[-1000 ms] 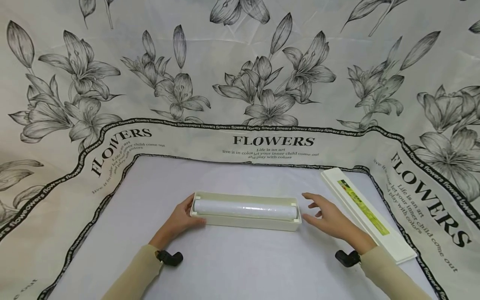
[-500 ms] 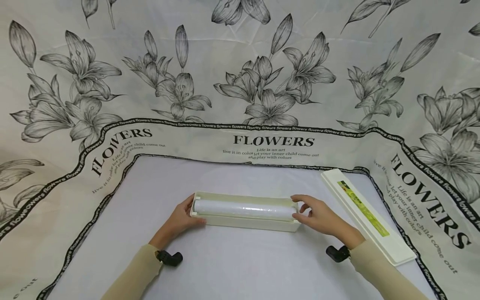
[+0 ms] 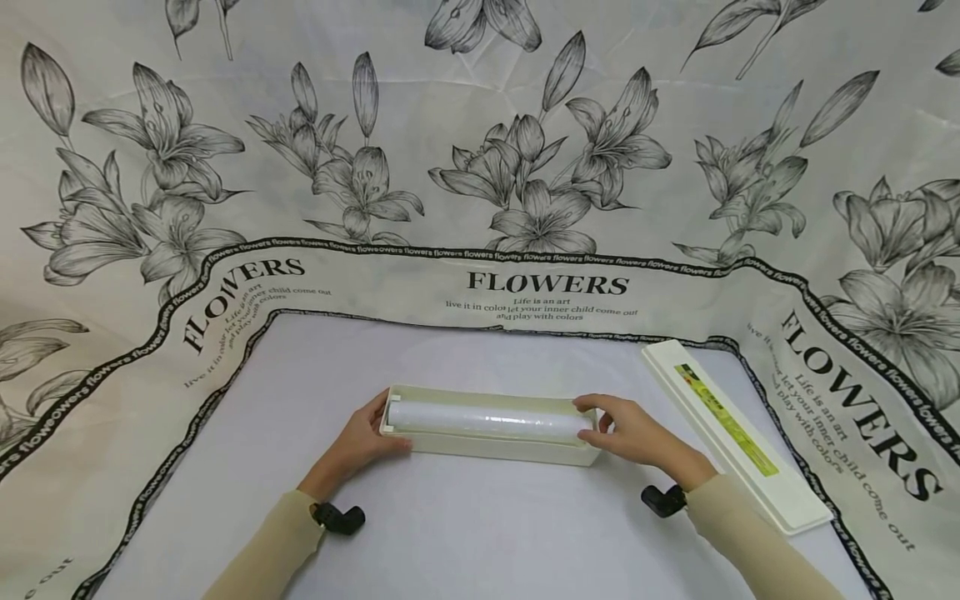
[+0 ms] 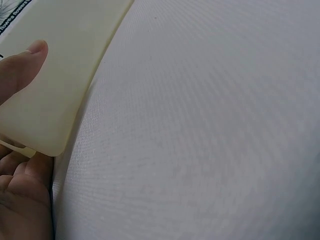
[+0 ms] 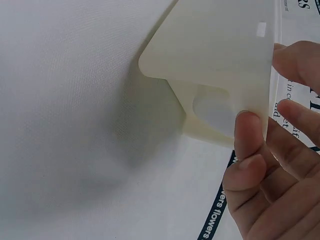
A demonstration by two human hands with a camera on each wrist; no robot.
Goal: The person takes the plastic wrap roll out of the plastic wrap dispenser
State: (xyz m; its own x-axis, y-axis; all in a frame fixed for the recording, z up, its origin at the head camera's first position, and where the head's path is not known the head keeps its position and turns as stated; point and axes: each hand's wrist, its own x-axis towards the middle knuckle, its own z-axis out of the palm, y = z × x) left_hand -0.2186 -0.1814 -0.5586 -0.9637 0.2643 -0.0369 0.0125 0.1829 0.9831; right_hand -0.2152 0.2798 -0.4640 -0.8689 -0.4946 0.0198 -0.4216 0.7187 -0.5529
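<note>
A long cream plastic box point(image 3: 495, 447) lies crosswise on the white table, its top off. Inside it rests a white, shiny roll of plastic wrap point(image 3: 487, 416). My left hand point(image 3: 366, 433) grips the box's left end; in the left wrist view the thumb point(image 4: 35, 60) presses the long front wall and the fingers sit behind the end. At the other end, my right hand point(image 3: 637, 429) reaches over the rim, thumb and forefinger pinching the roll's right end. Other fingers point(image 5: 248, 135) curl near the box's end wall in the right wrist view. The thumb's contact is partly hidden.
A long white lid point(image 3: 738, 437) with a green and yellow label lies slanted at the right, close to the right forearm. A flower-print cloth point(image 3: 555, 287) borders the table's back and sides. Each wrist carries a black camera point(image 3: 341, 517).
My right hand has moved left from beside the box to over its right end, where thumb and forefinger have closed on the roll. My left hand and the box have stayed put.
</note>
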